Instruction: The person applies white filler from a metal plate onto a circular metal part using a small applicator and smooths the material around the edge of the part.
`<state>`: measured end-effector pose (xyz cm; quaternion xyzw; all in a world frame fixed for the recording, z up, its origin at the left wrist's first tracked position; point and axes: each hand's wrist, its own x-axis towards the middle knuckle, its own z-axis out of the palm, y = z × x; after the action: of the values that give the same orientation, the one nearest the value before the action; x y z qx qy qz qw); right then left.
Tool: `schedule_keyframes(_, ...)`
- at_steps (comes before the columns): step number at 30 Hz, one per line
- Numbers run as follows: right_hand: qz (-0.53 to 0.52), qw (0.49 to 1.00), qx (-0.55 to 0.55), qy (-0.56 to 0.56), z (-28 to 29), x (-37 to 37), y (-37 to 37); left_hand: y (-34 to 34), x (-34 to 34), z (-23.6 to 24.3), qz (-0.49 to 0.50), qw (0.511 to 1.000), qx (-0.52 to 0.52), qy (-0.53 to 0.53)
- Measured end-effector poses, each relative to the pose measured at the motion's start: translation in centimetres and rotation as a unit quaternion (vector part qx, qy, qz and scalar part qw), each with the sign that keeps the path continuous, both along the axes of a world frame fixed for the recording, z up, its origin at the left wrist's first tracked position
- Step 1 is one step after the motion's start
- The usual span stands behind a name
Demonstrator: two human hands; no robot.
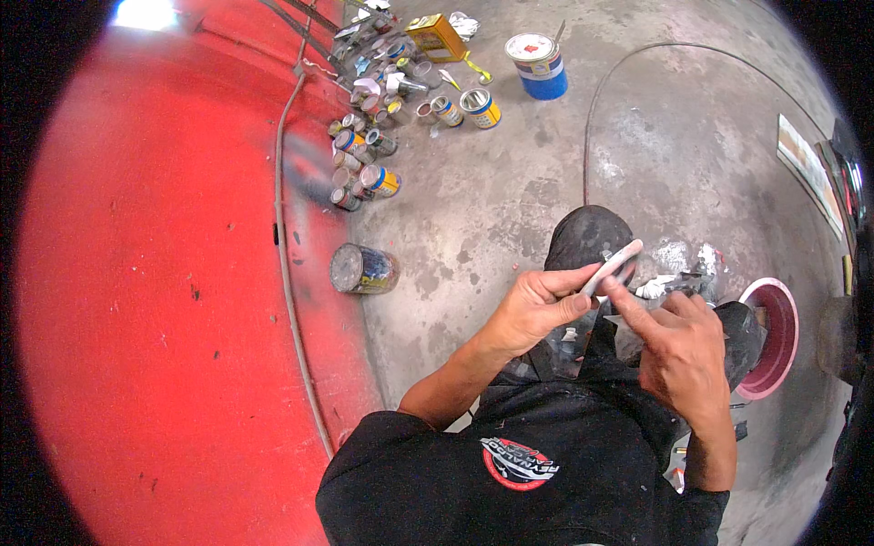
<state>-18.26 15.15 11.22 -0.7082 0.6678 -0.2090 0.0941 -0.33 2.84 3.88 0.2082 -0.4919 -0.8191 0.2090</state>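
A slender, flat strip (623, 260) with a smooth, rounded tip, whitish with a pink tinge, was pinched between the thumb and forefinger of the left hand (533, 309). The right hand (685, 346) had its forefinger stretched out and its other fingers curled; whether they grasped anything could not be told. Rough concrete floor (492, 191), mottled with grey stains and white smears, spread around, and a glossy red wall (155, 273) with a few dark chips rose at nine o'clock. Cylindrical cans (380, 180) crowded together at eleven o'clock, several with yellow and blue labels whose print was too small to read. A larger can (544, 80) toward one o'clock had a blue lower half and a red mark on its pale lid, and a boxy orange-yellow tin (434, 38) stood near twelve. A pink-rimmed round tub (790, 328) sat just past three. The black shirt (410, 473) bore a round red-and-white emblem (519, 464) with lettering. From the left hand's pinch the strip pointed toward half past one, and the right forefinger's tip lay close beside its lower part, at about three o'clock from that pinch.
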Motion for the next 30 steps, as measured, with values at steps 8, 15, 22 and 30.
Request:
schedule_keyframes(8,0.012,0.997,-0.01,0.075,0.3,0.2,0.0,0.2,0.0,0.4,0.007,0.993,-0.085,-0.083)
schedule_keyframes(15,0.0,0.994,-0.011,0.106,0.0,0.0,-0.1,0.3,0.2,0.6,0.004,0.992,-0.088,-0.09)
schedule_keyframes(22,-0.016,0.996,-0.022,0.086,0.1,-0.2,-0.3,0.6,0.3,0.3,0.021,0.979,-0.158,-0.125)
schedule_keyframes(30,-0.038,0.995,-0.009,0.09,0.2,-0.9,-0.2,0.3,0.6,0.2,-0.027,0.972,-0.179,-0.15)
